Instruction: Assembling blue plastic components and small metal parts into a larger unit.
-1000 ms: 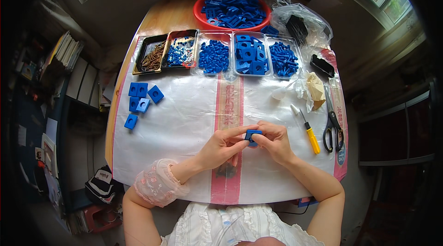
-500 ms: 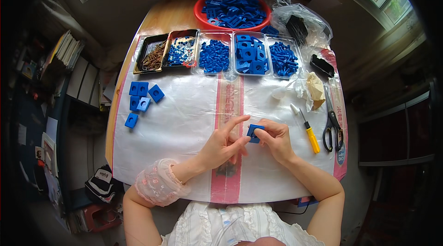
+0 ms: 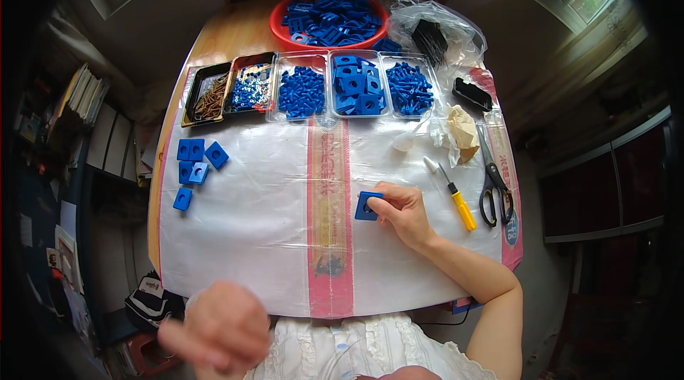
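Between the thumb and fingers of my right hand (image 3: 402, 213) is a blue square plastic block (image 3: 365, 206) with a round hole, held over the white sheet right of the pink stripe. My left hand (image 3: 221, 326) is raised close to the camera at the lower left, off the table edge. Motion smears its fingers, and I make out nothing in it. At the left of the sheet lie several matching blue blocks (image 3: 199, 173). A clear tray of more such blocks (image 3: 354, 84) stands beyond my right hand.
Across the back stand trays of brass-coloured screws (image 3: 210, 99), small metal-and-blue parts (image 3: 251, 88) and blue plastic pieces (image 3: 301, 92). Behind them is a red basin (image 3: 279, 32) of blue parts. To the right lie a yellow-handled screwdriver (image 3: 464, 210), black scissors (image 3: 493, 188) and crumpled paper (image 3: 464, 136).
My left hand has left the block and swung down and left, toward me. The right hand keeps hold of the block. The whole view has shifted slightly.
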`<action>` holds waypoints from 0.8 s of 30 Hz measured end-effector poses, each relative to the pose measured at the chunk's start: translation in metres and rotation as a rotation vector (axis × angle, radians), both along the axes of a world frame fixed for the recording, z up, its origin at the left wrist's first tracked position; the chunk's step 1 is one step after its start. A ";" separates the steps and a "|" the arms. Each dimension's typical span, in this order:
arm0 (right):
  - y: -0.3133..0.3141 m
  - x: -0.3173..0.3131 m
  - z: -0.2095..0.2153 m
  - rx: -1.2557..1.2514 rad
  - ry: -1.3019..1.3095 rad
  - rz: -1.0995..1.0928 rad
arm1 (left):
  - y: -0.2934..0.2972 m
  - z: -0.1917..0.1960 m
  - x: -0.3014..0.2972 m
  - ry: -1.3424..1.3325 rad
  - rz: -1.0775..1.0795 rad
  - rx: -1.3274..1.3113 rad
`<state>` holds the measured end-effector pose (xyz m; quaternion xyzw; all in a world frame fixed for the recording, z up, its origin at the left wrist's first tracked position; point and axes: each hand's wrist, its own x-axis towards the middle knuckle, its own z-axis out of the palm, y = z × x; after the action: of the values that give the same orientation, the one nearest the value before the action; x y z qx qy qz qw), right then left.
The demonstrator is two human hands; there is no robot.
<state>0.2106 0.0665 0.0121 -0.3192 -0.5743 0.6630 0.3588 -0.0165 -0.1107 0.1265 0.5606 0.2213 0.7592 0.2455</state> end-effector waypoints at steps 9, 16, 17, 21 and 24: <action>0.001 -0.003 -0.004 -0.017 0.023 0.022 | -0.048 -0.001 -0.001 0.329 0.151 1.268; 0.001 -0.004 -0.004 -0.007 0.026 0.031 | -0.050 -0.008 -0.003 0.417 0.644 1.312; 0.001 -0.004 -0.004 -0.005 0.026 0.032 | -0.049 -0.007 -0.002 0.418 0.683 1.332; 0.001 -0.004 -0.004 -0.003 0.023 0.030 | -0.050 -0.002 0.004 0.445 0.728 1.243; 0.002 0.000 -0.008 0.007 0.014 0.044 | -0.053 -0.004 0.002 0.467 0.735 1.218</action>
<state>0.2104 0.0689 0.0044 -0.3006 -0.5807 0.6710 0.3495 -0.0144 -0.1632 0.1221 0.6338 -0.0189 0.6417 -0.4313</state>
